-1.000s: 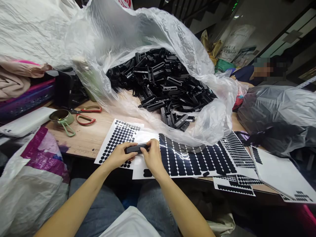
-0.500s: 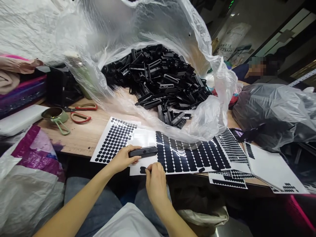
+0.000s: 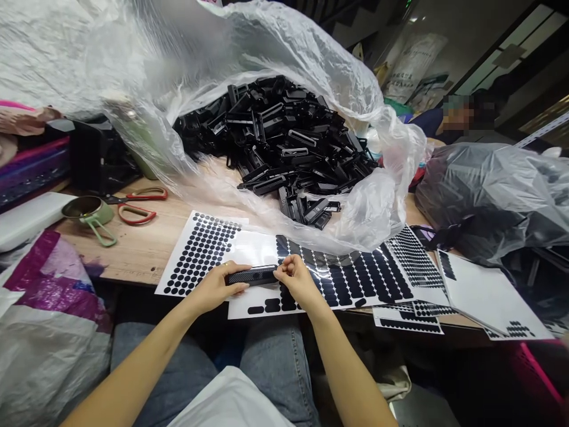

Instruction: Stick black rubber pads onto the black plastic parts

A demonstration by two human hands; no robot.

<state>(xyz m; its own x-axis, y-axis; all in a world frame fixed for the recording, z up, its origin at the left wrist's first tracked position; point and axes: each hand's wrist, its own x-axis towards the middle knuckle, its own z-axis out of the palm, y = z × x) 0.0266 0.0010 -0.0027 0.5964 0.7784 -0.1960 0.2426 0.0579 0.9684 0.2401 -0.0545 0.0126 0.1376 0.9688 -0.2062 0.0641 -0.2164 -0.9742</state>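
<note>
Above the sticker sheet, a long black plastic part point(image 3: 252, 276) with a textured face and a small round mark lies level. My left hand point(image 3: 217, 286) is closed around its left end, thumb below and fingers above. At the part's right end, my right hand point(image 3: 299, 279) is closed in a pinch with its fingertips touching it; whether a thin sticker is between them is hidden. Beneath both hands is the white sheet of black oblong stickers point(image 3: 338, 284), its left portion mostly bare backing. A few loose-standing stickers point(image 3: 272, 305) remain along its lower edge.
Behind the sheet, a clear plastic bag point(image 3: 377, 213) lies open around a heap of black parts point(image 3: 284, 136). Red-handled scissors point(image 3: 137, 213) and a green cup point(image 3: 89, 216) are left. A round-dot sheet point(image 3: 195, 255), stacked sheets point(image 3: 484, 296) and a grey bag point(image 3: 484, 196) flank the work.
My right hand has moved up from the sheet's lower-left stickers to the part's right end. My left hand keeps its hold on the part. The view has shifted slightly.
</note>
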